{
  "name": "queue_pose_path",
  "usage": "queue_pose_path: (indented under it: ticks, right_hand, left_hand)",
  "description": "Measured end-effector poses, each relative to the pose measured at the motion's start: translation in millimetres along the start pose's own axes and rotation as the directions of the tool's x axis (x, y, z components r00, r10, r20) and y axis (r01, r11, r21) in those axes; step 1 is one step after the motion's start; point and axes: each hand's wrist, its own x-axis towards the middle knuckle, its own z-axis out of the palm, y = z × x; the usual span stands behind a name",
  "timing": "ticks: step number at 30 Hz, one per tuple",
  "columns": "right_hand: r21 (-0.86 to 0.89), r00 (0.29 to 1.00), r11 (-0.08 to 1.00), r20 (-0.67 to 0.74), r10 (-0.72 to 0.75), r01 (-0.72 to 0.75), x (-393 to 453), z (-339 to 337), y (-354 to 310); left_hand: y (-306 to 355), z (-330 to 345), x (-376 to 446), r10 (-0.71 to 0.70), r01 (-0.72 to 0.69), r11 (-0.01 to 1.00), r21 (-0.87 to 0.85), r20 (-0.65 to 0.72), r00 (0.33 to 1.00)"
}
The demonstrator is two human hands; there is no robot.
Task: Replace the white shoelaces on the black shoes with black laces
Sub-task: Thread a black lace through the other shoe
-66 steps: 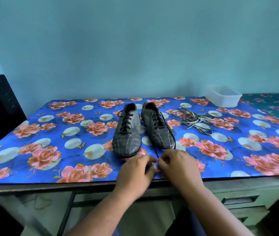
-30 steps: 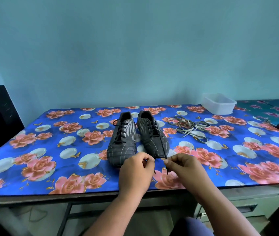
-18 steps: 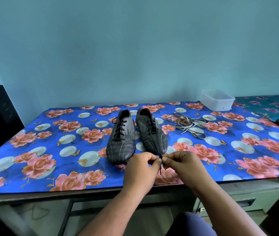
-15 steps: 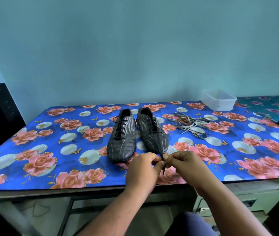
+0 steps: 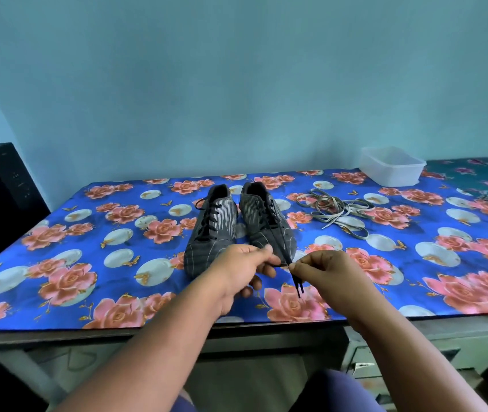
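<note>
We hold the black lace [image 5: 278, 248] of the right shoe [image 5: 266, 221] taut at the near tabletop [image 5: 58, 292] edge: left hand [image 5: 242, 270] and right hand [image 5: 326, 272] each pinch it. The left shoe [image 5: 211, 230] is laced. Risk, in our judgement: uneven pulling drags the shoe or leaves the lace ends unequal. The white laces [image 5: 335, 212] lie far right, apart.

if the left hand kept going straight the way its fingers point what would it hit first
Most likely the right hand. The left hand points rightward along the black lace, and the two hands' fingertips nearly meet just in front of the right shoe. Depth is hard to judge here.
</note>
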Motion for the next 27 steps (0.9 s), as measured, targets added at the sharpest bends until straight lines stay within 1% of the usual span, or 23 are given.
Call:
queue_pose_path:
  ticks: [1,3,4,6,9,13,15,16,18,20,21,23,25,27]
  right_hand:
    - [0.027,1.000,1.000,0.009,0.001,-0.001,0,-1,-1]
    - [0.053,0.998,0.999,0.064,-0.014,0.010,-1,-2,-3]
    - [0.049,0.995,0.999,0.093,-0.029,0.024,-2,-3,-4]
    - [0.029,0.989,0.998,0.140,-0.051,0.047,0,-5,-4]
    - [0.029,0.977,0.997,0.201,-0.069,0.065,5,-9,-1]
    - [0.025,0.939,0.996,0.332,-0.084,0.080,13,-16,5]
    - [0.016,0.918,0.995,0.386,-0.096,0.098,15,-20,8]
    - [0.005,0.909,0.995,0.407,-0.095,0.101,17,-22,10]
    - [-0.022,0.899,0.994,0.430,-0.084,0.103,21,-27,16]
    - [-0.075,0.902,0.992,0.427,-0.058,0.100,26,-34,20]
    - [-0.123,0.913,0.987,0.405,-0.045,0.103,31,-37,23]
    - [-0.261,0.948,0.959,0.318,-0.026,0.114,44,-42,25]
    - [-0.386,0.977,0.914,0.207,-0.047,0.126,61,-44,21]
    - [-0.450,0.987,0.879,0.099,-0.126,0.157,82,-42,14]
  left_hand:
    - [4,0,9,-0.025,0.024,0.999,-0.028,-0.035,0.999]
    - [14,0,25,-0.048,0.044,0.994,-0.101,-0.038,0.998]
    - [20,0,31,-0.042,0.039,0.992,-0.121,-0.020,0.999]
    - [28,2,42,-0.030,0.032,0.994,-0.106,0.021,0.999]
    - [34,7,53,-0.082,0.088,0.994,-0.072,0.077,0.994]
    - [37,8,64,-0.163,0.193,0.969,-0.152,0.189,0.968]
    - [38,8,66,-0.169,0.209,0.960,-0.184,0.214,0.962]
    - [37,8,67,-0.164,0.201,0.964,-0.173,0.209,0.964]
    - [34,8,69,-0.139,0.157,0.984,-0.090,0.175,0.975]
    - [33,6,68,-0.087,0.080,0.994,0.073,0.107,0.990]
    - [32,4,69,-0.051,0.040,0.986,0.160,0.065,0.997]
    - [33,-2,69,0.048,-0.042,0.949,0.313,-0.011,0.999]
    - [35,-10,71,0.178,-0.133,0.869,0.477,-0.051,0.983]
    - [40,-18,75,0.342,-0.207,0.705,0.679,-0.069,0.937]
